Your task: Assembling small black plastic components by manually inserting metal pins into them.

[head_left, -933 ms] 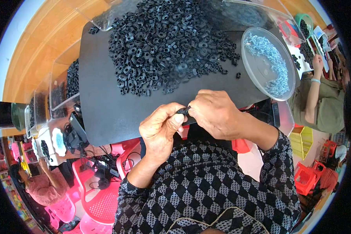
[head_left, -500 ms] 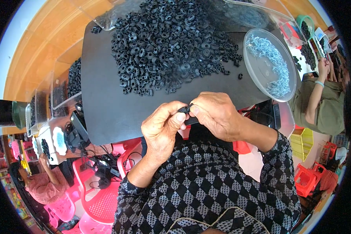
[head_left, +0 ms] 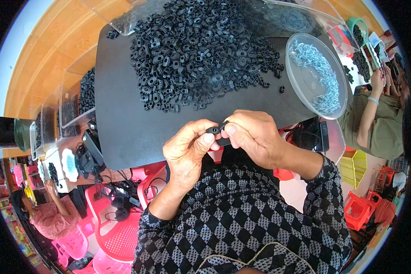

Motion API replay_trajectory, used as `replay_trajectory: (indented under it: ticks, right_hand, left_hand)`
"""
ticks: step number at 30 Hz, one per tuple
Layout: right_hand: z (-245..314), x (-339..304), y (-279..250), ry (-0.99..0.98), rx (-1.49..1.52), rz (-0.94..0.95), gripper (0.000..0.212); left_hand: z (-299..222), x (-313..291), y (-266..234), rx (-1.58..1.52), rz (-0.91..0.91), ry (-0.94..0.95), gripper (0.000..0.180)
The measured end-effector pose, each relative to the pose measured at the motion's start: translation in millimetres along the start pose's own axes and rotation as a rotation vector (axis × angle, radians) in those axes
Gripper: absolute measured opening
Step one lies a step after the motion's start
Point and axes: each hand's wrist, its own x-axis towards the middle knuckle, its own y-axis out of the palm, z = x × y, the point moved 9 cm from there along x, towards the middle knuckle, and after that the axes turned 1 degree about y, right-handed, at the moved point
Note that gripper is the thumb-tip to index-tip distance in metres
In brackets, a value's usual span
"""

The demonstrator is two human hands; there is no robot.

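Observation:
Close in front of my chest, above the table's near edge, my left hand (head_left: 186,148) pinches a small black plastic part (head_left: 213,130) between thumb and fingers; a round hole in it faces up. My right hand (head_left: 255,139) is closed beside it, thumb against the bent fingers, gripping a dark piece (head_left: 224,124) that meets or nearly meets the first part. Whether the two are joined I cannot tell. Beyond my hands a large heap of similar black parts (head_left: 201,55) covers the far half of the dark table (head_left: 123,128).
At the table's right stands a round clear tub lid (head_left: 306,86) holding small silvery-blue metal pieces (head_left: 326,86). Clear bins (head_left: 77,109) with black parts are at the left. A pink chair (head_left: 109,228) is lower left. Other people (head_left: 374,123) sit at both sides.
My hands have moved slightly apart and turned the black part, so its round hole now shows. The heap and the lid stay as they were.

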Motion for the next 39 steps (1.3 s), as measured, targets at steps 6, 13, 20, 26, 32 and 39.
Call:
replay_trajectory:
  ticks: [6, 13, 20, 26, 32, 39]
  right_hand:
    - [15, -7, 4, -0.289, -0.301, -0.118, 0.01]
    - [20, -6, 5, -0.311, -0.295, -0.075, 0.01]
    - [19, -2, -1, -0.232, -0.186, -0.046, 0.007]
    - [21, -5, 2, -0.308, -0.315, -0.093, 0.013]
    - [23, -6, 9, -0.316, -0.441, -0.061, 0.018]
    - [31, -14, 20, -0.436, -0.663, -0.073, 0.022]
  left_hand:
    - [-1, 0, 2, 0.041, 0.025, 0.019, 0.018]
    - [6, -1, 6, -0.167, 0.08, -0.088, 0.018]
    - [15, 2, 9, -0.291, 0.086, -0.132, 0.02]
    - [13, 1, 7, -0.255, 0.067, -0.104, 0.019]
    - [14, -3, 6, -0.201, 0.042, -0.117, 0.019]
    - [3, -11, 5, 0.031, -0.037, 0.015, 0.013]
